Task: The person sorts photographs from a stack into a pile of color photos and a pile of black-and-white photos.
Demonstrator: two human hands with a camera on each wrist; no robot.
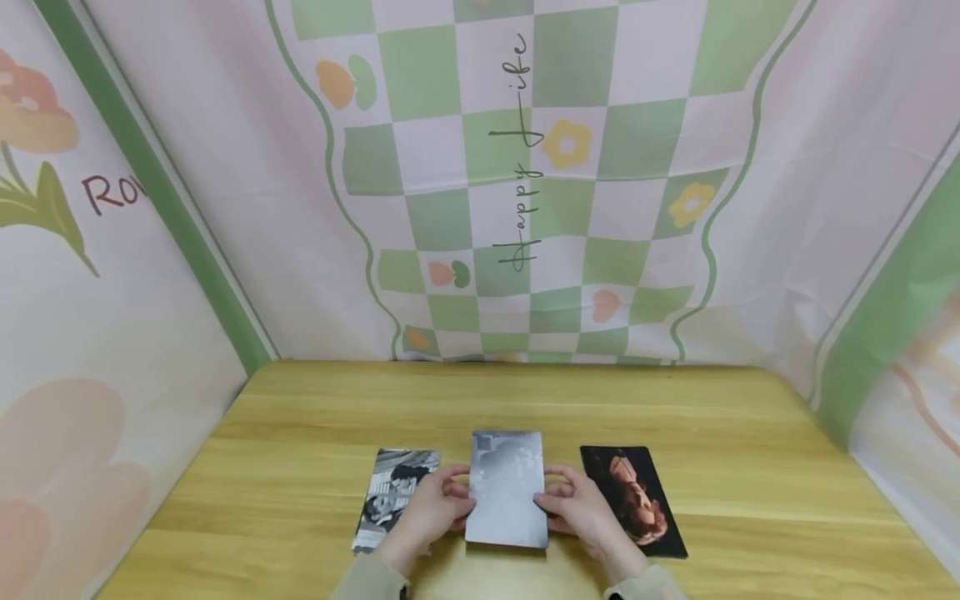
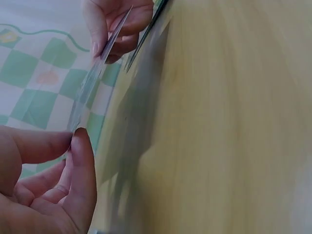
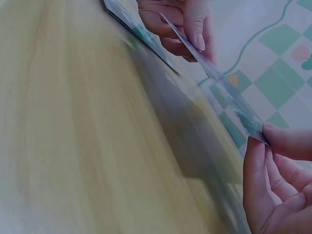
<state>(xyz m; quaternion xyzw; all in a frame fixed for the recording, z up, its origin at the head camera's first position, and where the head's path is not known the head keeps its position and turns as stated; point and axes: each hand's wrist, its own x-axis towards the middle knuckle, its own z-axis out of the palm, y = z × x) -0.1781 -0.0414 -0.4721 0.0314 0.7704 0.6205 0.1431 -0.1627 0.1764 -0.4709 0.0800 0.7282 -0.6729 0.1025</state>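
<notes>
A grey photo print (image 1: 507,492) with a pale, cloudy picture is held up over the wooden table in the head view. My left hand (image 1: 433,507) pinches its left edge between thumb and fingers, and my right hand (image 1: 579,507) pinches the right edge the same way. Seen nearly edge-on in the left wrist view, the thin print (image 2: 92,80) hangs above its shadow on the wood. On the left lies a black-and-white photo print (image 1: 384,492), partly hidden by my left hand. A dark photo print (image 1: 658,500) with a reddish figure lies beside my right hand.
The wooden tabletop (image 1: 300,417) runs back to a fabric wall (image 1: 570,217) with a green checked pattern. More printed fabric (image 1: 112,333) closes off the left side, and a green-banded panel (image 1: 870,383) stands on the right.
</notes>
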